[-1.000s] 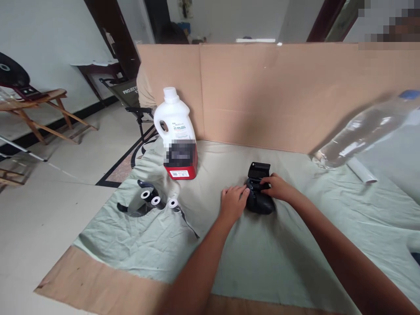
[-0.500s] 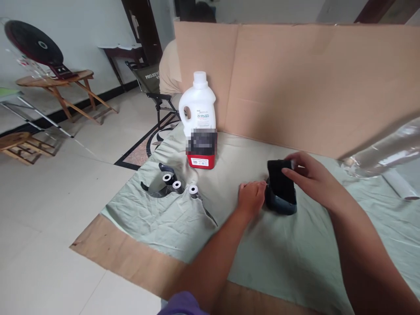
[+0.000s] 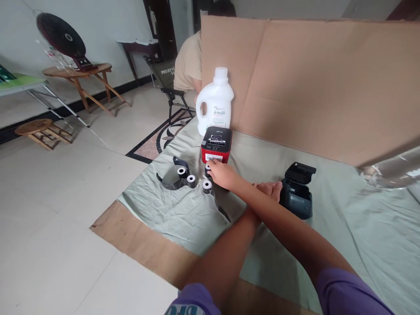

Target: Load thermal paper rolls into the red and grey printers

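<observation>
My right hand [image 3: 223, 174] reaches left across my left forearm, its fingers closed round a small roll [image 3: 208, 169] with a white core, just in front of a red and black box [image 3: 217, 142]. Some dark material shows under that hand. Close by, three more small dark rolls [image 3: 207, 187] stand on the cloth, with dark strips trailing from them. My left hand [image 3: 271, 189] rests against the left side of a small black printer [image 3: 298, 202]. The printer's lid [image 3: 299, 173] is raised and its inside shows. My left fingers are partly hidden behind the right forearm.
A white detergent jug [image 3: 216, 103] stands behind the box. A cardboard panel [image 3: 311, 87] closes off the back. Wrapped clear plastic [image 3: 393, 168] lies at the right. A person [image 3: 188, 61] sits beyond the panel. The green cloth [image 3: 170, 210] covers the table, whose left edge is exposed.
My right hand has left the printer's lid and moved left to the rolls, where one more roll now shows in its fingers. The lid stands raised. My left hand stays beside the printer.
</observation>
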Demonstrator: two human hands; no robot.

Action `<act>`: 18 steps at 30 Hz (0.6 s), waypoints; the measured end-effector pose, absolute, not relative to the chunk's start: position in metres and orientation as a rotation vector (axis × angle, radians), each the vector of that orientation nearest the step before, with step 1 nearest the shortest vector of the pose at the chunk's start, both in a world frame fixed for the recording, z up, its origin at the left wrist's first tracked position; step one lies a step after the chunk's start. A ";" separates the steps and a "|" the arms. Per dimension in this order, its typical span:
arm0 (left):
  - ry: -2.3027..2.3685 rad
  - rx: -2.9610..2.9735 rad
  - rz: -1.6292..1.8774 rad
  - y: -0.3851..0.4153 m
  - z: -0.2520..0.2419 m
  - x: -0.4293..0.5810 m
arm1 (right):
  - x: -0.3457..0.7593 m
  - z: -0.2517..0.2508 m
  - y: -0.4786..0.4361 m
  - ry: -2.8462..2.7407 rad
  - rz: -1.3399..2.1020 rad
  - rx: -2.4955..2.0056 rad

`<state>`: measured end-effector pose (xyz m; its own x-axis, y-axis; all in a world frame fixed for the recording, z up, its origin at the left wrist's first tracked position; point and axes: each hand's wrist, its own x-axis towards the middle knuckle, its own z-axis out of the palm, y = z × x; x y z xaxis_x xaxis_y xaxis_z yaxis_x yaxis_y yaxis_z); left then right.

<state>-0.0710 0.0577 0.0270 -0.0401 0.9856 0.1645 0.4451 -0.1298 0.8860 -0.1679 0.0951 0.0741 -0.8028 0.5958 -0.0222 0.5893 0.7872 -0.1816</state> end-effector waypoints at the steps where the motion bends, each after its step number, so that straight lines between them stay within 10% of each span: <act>1: 1.521 1.632 1.145 0.058 0.026 -0.071 | -0.166 0.075 0.095 -2.927 0.263 -0.962; 18: 1.610 1.656 1.053 0.060 0.024 -0.068 | -0.125 0.093 0.056 -2.706 0.391 -0.473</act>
